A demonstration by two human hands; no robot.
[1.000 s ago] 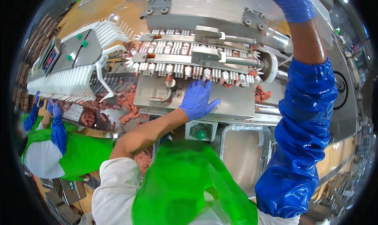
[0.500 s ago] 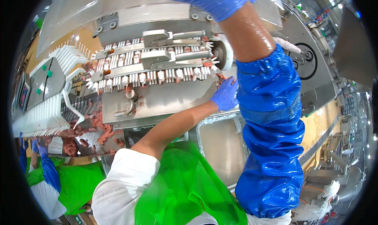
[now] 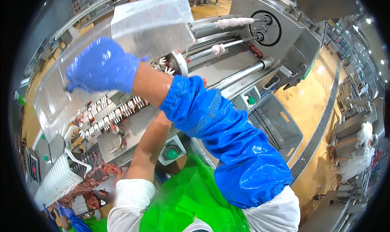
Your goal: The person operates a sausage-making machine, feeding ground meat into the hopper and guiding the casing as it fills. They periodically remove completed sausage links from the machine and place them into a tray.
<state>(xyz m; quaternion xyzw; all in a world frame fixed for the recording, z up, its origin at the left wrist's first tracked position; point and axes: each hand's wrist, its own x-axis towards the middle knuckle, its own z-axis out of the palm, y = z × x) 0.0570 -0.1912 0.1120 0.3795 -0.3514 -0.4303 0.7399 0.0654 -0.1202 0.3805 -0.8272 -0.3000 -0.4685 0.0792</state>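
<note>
My right hand (image 3: 103, 65), in a blue glove, is raised over the machine next to a clear plastic cover (image 3: 50, 100). Its fingers look curled closed, though slightly blurred; whatever they may grip cannot be made out. A blue sleeve covers my right forearm. My bare left forearm (image 3: 148, 153) reaches forward beneath the right one, which hides my left hand. Below the right hand, rows of white prongs (image 3: 95, 124) with bits of meat stand on the steel machine. Past them, metal rods carry pale, wrapped casing (image 3: 235, 23).
Reddish meat (image 3: 91, 177) lies on the lower left, where another person's gloved hands (image 3: 65, 209) work. A white box with a green button (image 3: 172, 154) sits near my apron. On the right are a grey crate (image 3: 280, 124) and a floor drain (image 3: 315, 151).
My right hand has come down and left from the top edge, and its arm now crosses my left forearm. My left hand has gone out of sight. The view has swung rightward.
</note>
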